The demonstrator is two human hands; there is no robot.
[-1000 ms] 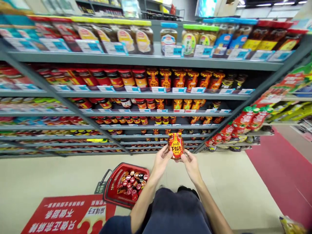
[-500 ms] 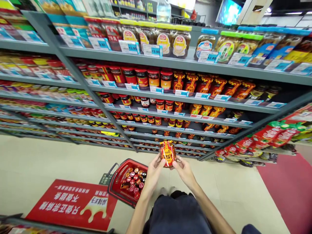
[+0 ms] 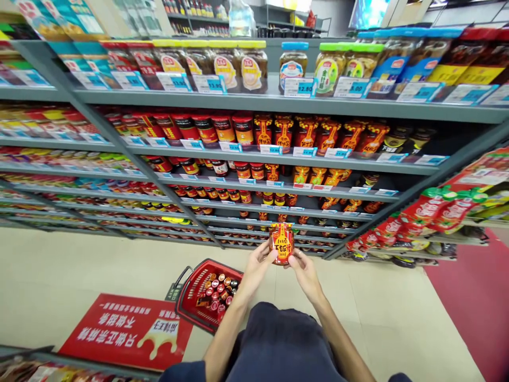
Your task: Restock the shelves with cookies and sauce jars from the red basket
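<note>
From my remote seat I see both hands raised in front of the shelves, sharing one small glass jar with an orange-red label and red cap (image 3: 281, 243); the left hand (image 3: 257, 263) grips its left side, thumb near the front of the label and fingers curled behind; the right hand (image 3: 303, 267) pinches the lower right edge between thumb and fingertips; the jar stands upright, held in the air level with the lower grey metal shelves (image 3: 278, 159), apart from them. Below and to the left, a red plastic shopping basket (image 3: 186, 300) sits on the pale tiled floor (image 3: 79, 265), loaded with similar capped jars. I judge the hold light, mostly fingertips on smooth glass; a slip would drop the jar onto hard tile, or onto the basket's jars, and glass could break.
</note>
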